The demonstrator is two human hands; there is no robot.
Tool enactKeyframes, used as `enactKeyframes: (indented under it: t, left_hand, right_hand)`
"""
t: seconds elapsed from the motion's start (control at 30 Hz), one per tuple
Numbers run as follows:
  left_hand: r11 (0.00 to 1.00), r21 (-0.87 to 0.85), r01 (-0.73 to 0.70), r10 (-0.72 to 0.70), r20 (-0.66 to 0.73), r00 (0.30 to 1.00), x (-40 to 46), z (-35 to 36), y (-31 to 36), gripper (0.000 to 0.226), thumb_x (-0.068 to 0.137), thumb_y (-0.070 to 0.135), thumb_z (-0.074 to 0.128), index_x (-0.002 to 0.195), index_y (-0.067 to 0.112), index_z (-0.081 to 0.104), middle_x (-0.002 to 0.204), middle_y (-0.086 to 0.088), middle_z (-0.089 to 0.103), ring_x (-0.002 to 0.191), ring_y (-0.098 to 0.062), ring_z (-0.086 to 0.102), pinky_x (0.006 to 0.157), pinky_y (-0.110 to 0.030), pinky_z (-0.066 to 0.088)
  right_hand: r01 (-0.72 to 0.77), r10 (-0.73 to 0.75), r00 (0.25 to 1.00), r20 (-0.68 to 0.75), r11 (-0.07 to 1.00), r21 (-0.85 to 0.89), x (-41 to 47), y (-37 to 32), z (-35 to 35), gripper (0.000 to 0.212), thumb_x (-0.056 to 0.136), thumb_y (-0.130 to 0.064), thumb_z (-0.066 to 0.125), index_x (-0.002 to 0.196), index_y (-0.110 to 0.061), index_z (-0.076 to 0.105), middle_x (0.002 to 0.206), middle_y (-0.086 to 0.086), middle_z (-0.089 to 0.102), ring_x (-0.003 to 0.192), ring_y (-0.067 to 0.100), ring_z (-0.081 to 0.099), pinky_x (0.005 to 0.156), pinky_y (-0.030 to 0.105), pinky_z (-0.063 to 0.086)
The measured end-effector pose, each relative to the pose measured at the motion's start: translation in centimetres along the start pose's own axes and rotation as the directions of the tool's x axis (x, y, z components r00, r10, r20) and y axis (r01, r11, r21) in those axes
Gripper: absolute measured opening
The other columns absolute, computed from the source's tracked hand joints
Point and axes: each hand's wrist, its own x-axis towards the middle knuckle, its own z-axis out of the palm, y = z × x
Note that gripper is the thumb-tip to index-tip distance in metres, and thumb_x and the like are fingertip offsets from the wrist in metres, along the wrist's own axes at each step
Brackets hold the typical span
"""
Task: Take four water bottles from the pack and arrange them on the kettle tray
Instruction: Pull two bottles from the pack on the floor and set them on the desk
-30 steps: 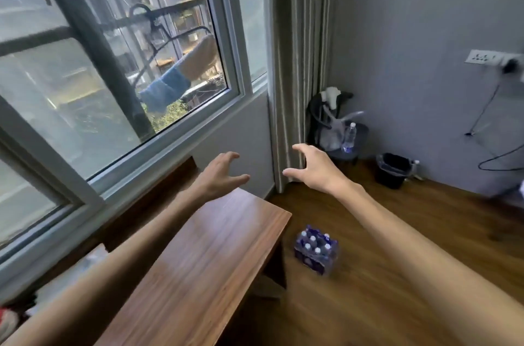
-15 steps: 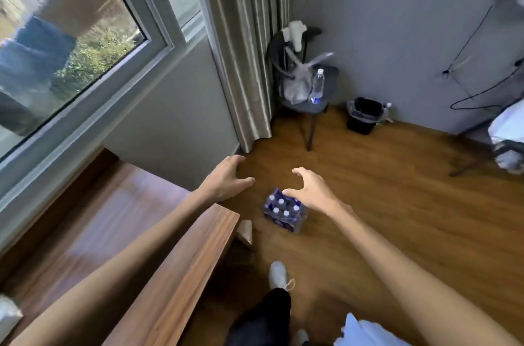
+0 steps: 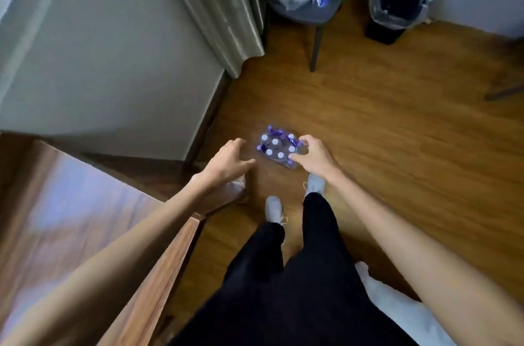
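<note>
Reaching down for the pack (image 3: 279, 147) on the floor, just ahead of both shoes.

Left of the pack: wooden table (image 3: 85, 226), then left hand (image 3: 228, 162), spread and empty, close beside the pack but apparently clear of it. Centre: pack of bottles upright, white caps showing through torn purple wrap. Right of the pack: right hand (image 3: 313, 154), fingers curled loosely over the wrap's near edge, nothing gripped yet. Best done by steadying the pack with one hand, widening the tear, and drawing bottles straight up by the neck. No kettle tray in view.

One pack (image 3: 279, 148) (six white caps showing), two hands (image 3: 228, 160).
</note>
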Motion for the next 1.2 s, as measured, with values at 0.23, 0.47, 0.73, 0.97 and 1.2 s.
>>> enactKeyframes:
  t: [0.23,0.47,0.73,0.97,1.2]
  left_hand:
    - [0.985,-0.084,0.152,-0.149,0.050,0.988,10.6,6.1,-1.5,0.051,0.090,0.030,0.066,0.131,0.004,0.053,0.132,-0.018,0.058,0.122,-0.031,0.055,0.101,-0.040,0.047]
    - [0.919,-0.208,0.334,-0.317,0.113,0.942,21.9,12.9,-5.7,0.050,0.096,0.028,0.061,0.139,0.005,0.048,0.136,-0.016,0.058,0.121,-0.030,0.058,0.099,-0.039,0.050]
    - [0.926,-0.190,0.326,-0.301,0.150,0.942,34.6,22.1,-10.0,0.034,0.094,0.025,0.061,0.122,0.006,0.060,0.109,-0.009,0.064,0.100,-0.024,0.060,0.084,-0.033,0.047]
    - [0.939,-0.108,0.325,-0.303,0.182,0.936,43.3,29.3,-14.2,0.049,0.093,0.027,0.062,0.135,0.007,0.048,0.133,-0.018,0.057,0.122,-0.037,0.055,0.098,-0.042,0.046]
    - [0.956,0.040,0.292,-0.295,0.122,0.948,48.8,33.9,-17.8,0.059,0.098,0.021,0.055,0.149,0.006,0.028,0.145,-0.024,0.041,0.127,-0.042,0.050,0.099,-0.047,0.044]
  right_hand:
    - [-0.096,0.097,0.993,0.074,0.995,-0.017,12.0,4.8,2.2,0.060,0.085,-0.025,0.073,0.137,-0.006,0.050,0.138,0.010,0.053,0.124,0.024,0.053,0.096,0.032,0.043]
    - [-0.163,0.176,0.975,0.136,0.982,-0.099,22.1,11.6,7.2,0.046,0.086,-0.020,0.073,0.126,-0.003,0.057,0.125,0.012,0.063,0.116,0.027,0.060,0.095,0.036,0.046]
    - [-0.170,0.193,0.970,0.151,0.973,-0.154,33.0,19.9,13.7,0.035,0.088,-0.020,0.070,0.118,-0.004,0.062,0.116,0.009,0.068,0.109,0.025,0.063,0.090,0.035,0.049]
    - [-0.126,0.159,0.977,0.141,0.968,-0.219,41.6,25.7,19.1,0.038,0.088,-0.013,0.063,0.125,-0.005,0.058,0.114,0.012,0.066,0.102,0.024,0.061,0.072,0.018,0.035]
    - [0.005,0.053,0.995,0.083,0.812,-0.583,46.9,28.3,22.7,0.050,0.094,-0.019,0.058,0.140,-0.007,0.042,0.134,0.020,0.051,0.117,0.039,0.056,0.086,0.041,0.048]
